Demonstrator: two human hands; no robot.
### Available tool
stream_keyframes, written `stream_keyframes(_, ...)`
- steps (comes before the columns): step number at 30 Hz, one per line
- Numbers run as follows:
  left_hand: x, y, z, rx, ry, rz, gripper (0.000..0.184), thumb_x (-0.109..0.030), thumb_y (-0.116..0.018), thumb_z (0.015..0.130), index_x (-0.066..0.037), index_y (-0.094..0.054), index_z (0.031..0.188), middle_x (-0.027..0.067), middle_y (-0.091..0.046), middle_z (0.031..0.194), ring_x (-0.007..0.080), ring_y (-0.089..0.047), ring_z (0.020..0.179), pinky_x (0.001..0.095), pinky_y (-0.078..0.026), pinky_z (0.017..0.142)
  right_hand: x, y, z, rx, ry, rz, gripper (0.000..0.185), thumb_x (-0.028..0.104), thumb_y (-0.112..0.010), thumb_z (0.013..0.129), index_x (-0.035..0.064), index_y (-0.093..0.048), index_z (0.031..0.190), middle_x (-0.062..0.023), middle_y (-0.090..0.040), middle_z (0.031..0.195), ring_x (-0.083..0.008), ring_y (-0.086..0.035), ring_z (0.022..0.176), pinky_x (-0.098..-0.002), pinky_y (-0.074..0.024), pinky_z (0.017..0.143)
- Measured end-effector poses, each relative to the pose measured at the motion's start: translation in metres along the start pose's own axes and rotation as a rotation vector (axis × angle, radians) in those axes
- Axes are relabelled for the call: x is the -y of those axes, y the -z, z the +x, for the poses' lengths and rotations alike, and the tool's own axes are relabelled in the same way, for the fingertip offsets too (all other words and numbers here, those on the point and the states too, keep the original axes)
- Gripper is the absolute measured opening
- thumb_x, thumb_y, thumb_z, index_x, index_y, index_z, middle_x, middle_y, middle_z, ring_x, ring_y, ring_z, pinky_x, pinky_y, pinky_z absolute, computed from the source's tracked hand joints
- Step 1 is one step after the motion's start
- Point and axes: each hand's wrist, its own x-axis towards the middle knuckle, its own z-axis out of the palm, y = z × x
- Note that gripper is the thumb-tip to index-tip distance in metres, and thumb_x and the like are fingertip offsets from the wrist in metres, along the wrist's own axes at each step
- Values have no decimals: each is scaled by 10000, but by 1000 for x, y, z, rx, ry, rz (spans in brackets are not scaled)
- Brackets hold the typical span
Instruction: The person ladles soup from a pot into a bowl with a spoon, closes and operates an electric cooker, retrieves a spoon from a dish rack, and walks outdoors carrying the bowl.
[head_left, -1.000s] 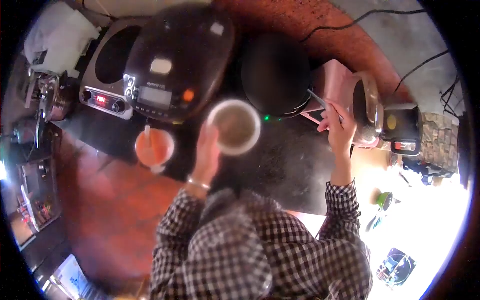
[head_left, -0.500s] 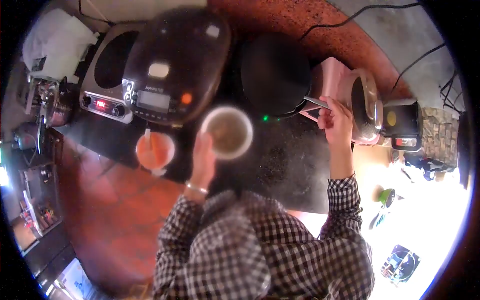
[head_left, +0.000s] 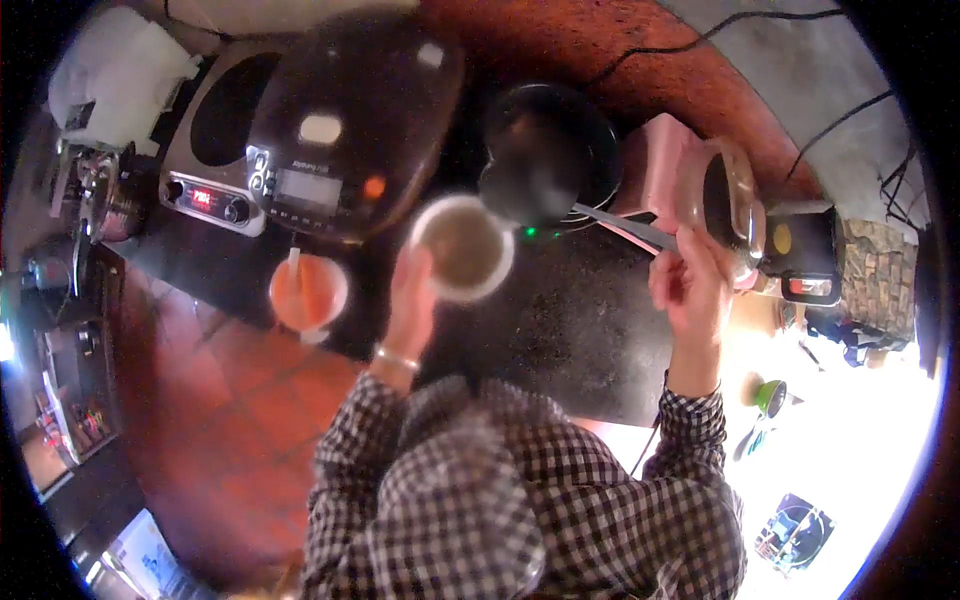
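A dark countertop is running across the middle of the view. A large domed appliance with a display panel is standing on its left part, an orange light glowing near its front. Just left of it, a cooktop is showing red digits. Right of the domed appliance, a black pan is sitting with its dark rim showing, and a pink box-like thing is standing beside it. A utensil with a dark, blurred round head is hovering over the pan's near-left part, its grey handle slanting down to the right hand, whose curled fingers are gripping the end. A white-rimmed bowl of murky brownish contents is being held near the pan by the left hand, which is pressing against its left side; its underside is not showing. Near the counter's front edge, a smaller bowl is holding something orange. Small green lights are shining below the pan.
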Motion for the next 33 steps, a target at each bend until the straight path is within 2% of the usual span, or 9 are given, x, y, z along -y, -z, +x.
stream_keyframes(7,2,2,-6,-45,0,-49,389,-297,-496,966,-16,-513,1234,66,-569,1179,146,-527,1080,298,-428,931,-27,-7,-26,100,-41,-147,199,76,-577,886,-17,-640,1051,-96,-603,687,-150,-553,450,-241,-446,405)
stream_keyframes(11,9,20,-10,40,-4,53,504,-377,-471,966,-13,-423,1311,92,-507,1287,201,-494,1185,372,-414,989,-44,-12,-42,319,212,-340,201,46,-566,888,-22,-634,1064,-84,-625,698,-130,-589,508,-251,-486,457)
stream_keyframes(15,16,39,-13,-53,72,117,546,-423,-477,953,-13,-426,1311,99,-508,1284,202,-495,1178,358,-413,984,-54,-12,-42,508,605,-631,214,59,-590,881,-4,-637,1079,-54,-657,704,-100,-602,532,-247,-489,474)
stream_keyframes(21,27,67,-23,-141,124,211,535,-426,-466,957,-4,-456,1285,93,-531,1254,195,-513,1146,345,-416,974,-55,-1,-36,231,222,-102,196,40,-544,901,-36,-632,1059,-105,-654,769,-129,-581,517,-250,-482,449)
stream_keyframes(23,39,80,-24,-151,98,226,479,-413,-472,959,-14,-486,1224,60,-526,1172,165,-493,1065,323,-397,904,-44,3,-30,154,228,-88,188,25,-534,902,-44,-630,1047,-115,-642,771,-134,-572,521,-246,-481,450)
stream_keyframes(25,40,76,-29,-205,30,228,358,-391,-488,959,-52,-556,1056,-34,-497,939,82,-426,834,254,-343,693,-39,5,-23,84,332,-41,181,5,-533,896,-48,-631,1039,-111,-625,771,-134,-565,533,-237,-480,459)
stream_keyframes(28,47,91,-33,-147,7,292,325,-367,-487,964,-62,-596,925,-75,-494,807,49,-412,740,226,-358,618,-35,5,-17,-58,506,-219,201,47,-514,919,-55,-614,1062,-132,-615,743,-148,-549,500,-228,-438,453)
stream_keyframes(31,53,96,-34,-223,8,341,321,-342,-491,961,-41,-592,916,-57,-506,819,67,-430,754,249,-385,643,-43,7,-4,-55,569,-408,208,-1,-535,889,-52,-623,1070,-126,-632,816,-125,-566,523,-214,-460,482)
stream_keyframes(33,46,95,-40,-167,45,451,425,-397,-473,963,-8,-549,1116,18,-554,1021,124,-490,916,291,-407,785,-50,10,4,-21,640,-525,220,-9,-559,872,-59,-627,1075,-104,-638,817,-102,-573,541,-210,-471,498)
